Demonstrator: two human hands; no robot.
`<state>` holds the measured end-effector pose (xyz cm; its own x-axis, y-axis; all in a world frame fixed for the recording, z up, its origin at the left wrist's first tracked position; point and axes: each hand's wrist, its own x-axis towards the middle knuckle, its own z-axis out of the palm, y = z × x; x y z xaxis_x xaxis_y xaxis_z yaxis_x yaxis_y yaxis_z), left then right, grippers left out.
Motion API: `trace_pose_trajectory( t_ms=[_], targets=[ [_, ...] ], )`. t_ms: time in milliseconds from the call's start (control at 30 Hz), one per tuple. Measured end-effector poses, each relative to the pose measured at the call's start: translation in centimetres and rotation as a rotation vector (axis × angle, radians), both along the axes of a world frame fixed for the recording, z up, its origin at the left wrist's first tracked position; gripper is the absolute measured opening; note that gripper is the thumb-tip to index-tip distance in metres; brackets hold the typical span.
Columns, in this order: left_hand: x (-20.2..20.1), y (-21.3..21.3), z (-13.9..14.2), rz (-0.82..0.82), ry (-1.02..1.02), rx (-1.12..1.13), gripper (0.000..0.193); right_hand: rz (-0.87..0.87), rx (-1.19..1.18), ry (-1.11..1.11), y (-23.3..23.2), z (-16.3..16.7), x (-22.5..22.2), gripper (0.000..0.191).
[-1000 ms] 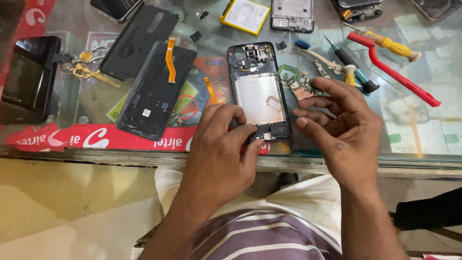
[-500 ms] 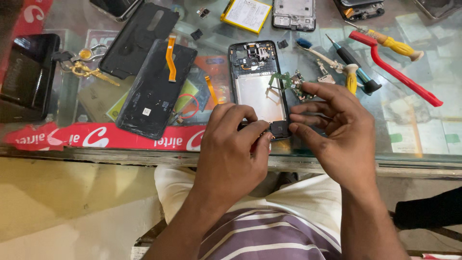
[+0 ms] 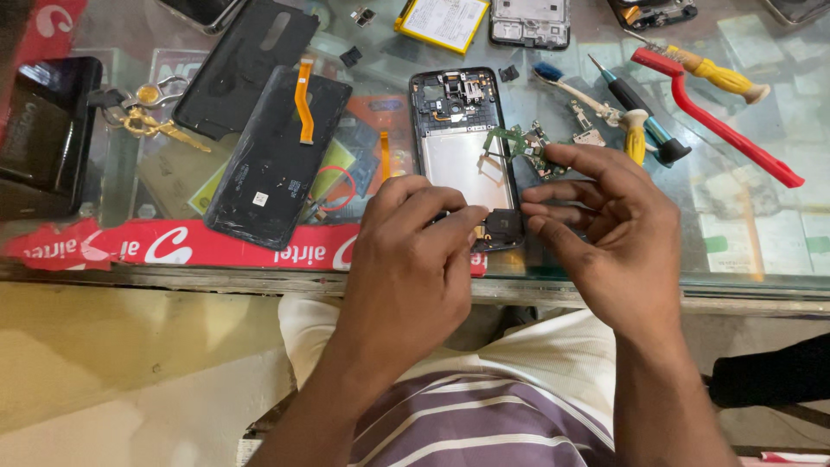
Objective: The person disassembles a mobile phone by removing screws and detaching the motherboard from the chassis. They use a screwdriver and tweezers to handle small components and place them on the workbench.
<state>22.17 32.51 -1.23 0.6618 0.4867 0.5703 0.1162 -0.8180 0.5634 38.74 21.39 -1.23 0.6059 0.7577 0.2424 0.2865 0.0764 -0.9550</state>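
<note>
Phone frame (image 3: 464, 156) lies on glass counter (image 3: 761, 251) (cluttered), left hand (image 3: 415, 259) fingers pinching its bottom, right hand (image 3: 605, 233) spread.

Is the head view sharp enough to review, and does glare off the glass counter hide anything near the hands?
Head view: evenly lit and mostly sharp; the left hand and right hand are crisp over the opened phone frame. The glass counter shows only soft reflections and see-through clutter, no harsh glare. Edges bend slightly from the wide lens.

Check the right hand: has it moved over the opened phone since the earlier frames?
Yes. The right hand has drifted slightly left, toward the opened phone frame's lower right edge; that frame itself has not shifted against the red-handled tool.
</note>
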Motion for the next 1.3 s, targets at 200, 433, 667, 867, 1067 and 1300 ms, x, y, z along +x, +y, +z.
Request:
trace_pose_trajectory(
  t_ms=[200,433,667,867,1067,1300],
  targets=[
    [-2.1,0.9,1.0,0.038,0.118,0.09,0.038,0.05,0.002,-0.07,0.0,0.3,-0.3,0.06],
    [-3.1,0.7,1.5,-0.001,0.203,0.172,0.048,0.054,-0.054,-0.173,0.3,0.6,-1.0,0.063],
    [-2.6,1.1,0.7,0.011,0.172,0.101,0.041,0.045,-0.066,-0.211,0.3,0.7,-1.1,0.057],
    [-2.5,1.5,0.3,-0.026,0.069,-0.001,0.03,0.04,-0.062,-0.23,0.4,0.6,-1.1,0.055],
    [-2.4,1.6,0.0,-0.039,0.035,-0.042,0.02,0.049,-0.069,-0.264,0.3,0.6,-1.2,0.057],
    [-2.0,1.8,-0.4,-0.071,0.004,-0.077,0.02,0.039,-0.14,-0.505,0.1,0.9,-1.0,0.061]
  ],
)
